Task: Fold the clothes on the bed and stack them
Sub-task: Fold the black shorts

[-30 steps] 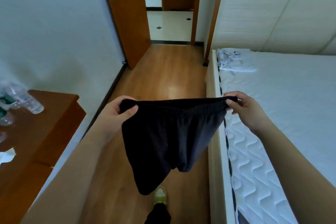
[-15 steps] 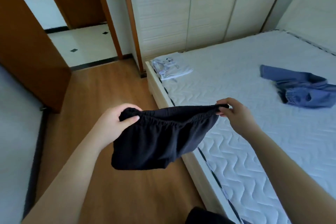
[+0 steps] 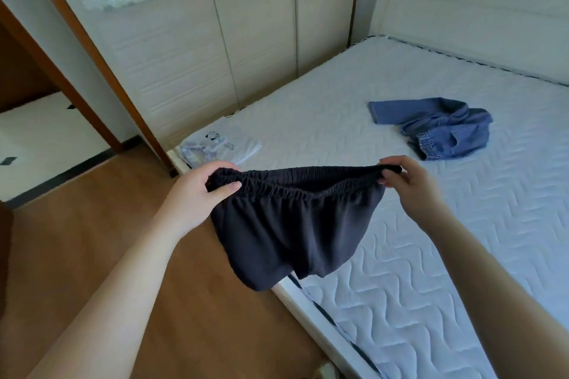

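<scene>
While a person stands beside a bed, seen from a camera on their head, 2 bare hands hold up a pair of black fabric shorts with a gathered elastic waistband (image 3: 289,224). The left hand (image 3: 197,194) grips the left end of the waistband, its thumb pressed over the front of the fabric and its fingers curled behind. The right hand (image 3: 406,184) pinches the right end of the waistband between thumb and fingertips. The waistband is stretched nearly level between the 2 hands, and the legs of the shorts hang down in the air, over the near edge of the bed and the brown wooden floor (image 3: 92,240).

The bed's white quilted mattress (image 3: 431,255), stitched in a wavy pattern, fills the right side of the view. A crumpled blue denim garment with an elastic waist (image 3: 437,126) lies on it, well apart from the hands, toward the cream padded headboard (image 3: 477,24). A folded white garment with small dark prints (image 3: 221,148) lies at the mattress's far left corner, just beyond the left hand. Behind the bed stand cream sliding wardrobe doors with floral frosted glass panels (image 3: 191,49).
</scene>
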`<action>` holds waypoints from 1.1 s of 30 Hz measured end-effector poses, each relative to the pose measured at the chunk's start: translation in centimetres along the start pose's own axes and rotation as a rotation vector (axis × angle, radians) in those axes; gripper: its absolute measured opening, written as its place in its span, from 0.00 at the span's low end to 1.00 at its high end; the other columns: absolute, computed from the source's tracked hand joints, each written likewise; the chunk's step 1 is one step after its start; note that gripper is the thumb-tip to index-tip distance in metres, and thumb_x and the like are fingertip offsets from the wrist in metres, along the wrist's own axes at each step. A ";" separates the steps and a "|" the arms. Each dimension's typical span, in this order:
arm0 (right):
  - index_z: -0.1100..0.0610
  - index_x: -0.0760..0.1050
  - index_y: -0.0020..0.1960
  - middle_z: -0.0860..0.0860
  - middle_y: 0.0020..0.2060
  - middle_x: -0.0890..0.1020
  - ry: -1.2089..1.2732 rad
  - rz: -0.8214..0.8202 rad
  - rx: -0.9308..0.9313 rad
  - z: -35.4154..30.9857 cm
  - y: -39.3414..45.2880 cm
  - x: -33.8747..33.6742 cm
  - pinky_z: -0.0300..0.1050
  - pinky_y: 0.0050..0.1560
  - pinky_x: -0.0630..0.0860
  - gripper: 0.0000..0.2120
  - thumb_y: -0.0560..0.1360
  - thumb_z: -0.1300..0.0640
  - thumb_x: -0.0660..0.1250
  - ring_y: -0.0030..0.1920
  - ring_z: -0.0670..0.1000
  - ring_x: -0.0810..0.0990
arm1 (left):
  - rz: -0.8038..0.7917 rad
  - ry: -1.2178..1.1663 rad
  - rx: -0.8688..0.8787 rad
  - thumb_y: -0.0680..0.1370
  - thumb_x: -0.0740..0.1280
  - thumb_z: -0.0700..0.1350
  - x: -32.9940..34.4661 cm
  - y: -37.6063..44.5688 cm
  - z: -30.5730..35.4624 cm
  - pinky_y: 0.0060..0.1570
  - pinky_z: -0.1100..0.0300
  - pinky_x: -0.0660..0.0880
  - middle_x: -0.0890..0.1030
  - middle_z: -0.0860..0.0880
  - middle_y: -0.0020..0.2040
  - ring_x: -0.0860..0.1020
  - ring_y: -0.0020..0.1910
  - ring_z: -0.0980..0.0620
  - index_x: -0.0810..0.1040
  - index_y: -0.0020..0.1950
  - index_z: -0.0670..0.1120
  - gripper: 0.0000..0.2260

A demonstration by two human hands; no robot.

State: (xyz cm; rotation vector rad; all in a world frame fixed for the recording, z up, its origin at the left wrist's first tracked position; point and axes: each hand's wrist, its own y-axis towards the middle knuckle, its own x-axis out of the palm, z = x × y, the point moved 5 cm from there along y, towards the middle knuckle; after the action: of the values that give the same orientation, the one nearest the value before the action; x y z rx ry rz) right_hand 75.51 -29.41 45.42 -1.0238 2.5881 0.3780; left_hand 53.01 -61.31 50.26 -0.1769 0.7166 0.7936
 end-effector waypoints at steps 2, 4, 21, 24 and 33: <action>0.44 0.76 0.49 0.52 0.45 0.82 -0.023 0.032 0.010 0.7 1.4 -1.1 0.37 0.46 0.76 0.15 0.79 0.65 0.63 0.39 0.41 0.83 | -0.039 0.014 0.028 0.76 0.70 0.54 0.8 3.8 0.7 0.47 0.70 0.69 0.76 0.75 0.52 0.73 0.51 0.77 0.77 0.54 0.66 0.09; 0.45 0.77 0.49 0.52 0.39 0.82 -0.011 0.090 0.051 1.5 2.3 -2.4 0.34 0.42 0.77 0.14 0.79 0.65 0.63 0.36 0.42 0.83 | -0.103 0.017 0.058 0.75 0.71 0.53 2.1 7.3 1.5 0.47 0.69 0.69 0.77 0.74 0.52 0.73 0.51 0.76 0.77 0.54 0.65 0.10; 0.50 0.79 0.46 0.54 0.43 0.81 0.048 0.451 0.450 9.0 7.5 -6.5 0.50 0.45 0.84 0.12 0.79 0.65 0.64 0.41 0.51 0.85 | -0.663 0.104 0.354 0.74 0.73 0.50 15.6 34.6 4.5 0.38 0.75 0.69 0.82 0.65 0.44 0.78 0.44 0.68 0.79 0.49 0.64 0.09; 0.53 0.79 0.48 0.55 0.44 0.81 0.012 0.552 0.490 9.9 10.4 -6.7 0.59 0.54 0.81 0.10 0.79 0.66 0.64 0.44 0.58 0.84 | -0.698 0.095 0.405 0.75 0.72 0.50 18.6 39.5 5.0 0.38 0.74 0.69 0.82 0.61 0.46 0.78 0.43 0.67 0.79 0.51 0.62 0.08; 0.47 0.77 0.48 0.50 0.45 0.82 -0.133 0.803 0.508 8.8 17.1 -11.7 0.55 0.53 0.78 0.09 0.78 0.61 0.64 0.50 0.58 0.82 | -0.630 0.025 0.664 0.76 0.71 0.45 24.4 49.3 11.0 0.46 0.65 0.71 0.81 0.55 0.48 0.78 0.47 0.56 0.79 0.56 0.52 0.09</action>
State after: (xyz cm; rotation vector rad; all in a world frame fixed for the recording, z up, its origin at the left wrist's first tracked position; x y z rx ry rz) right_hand 73.39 -7.02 44.15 0.2223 2.6441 -0.0480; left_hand 35.76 -8.00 48.30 0.1883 0.8500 -0.0662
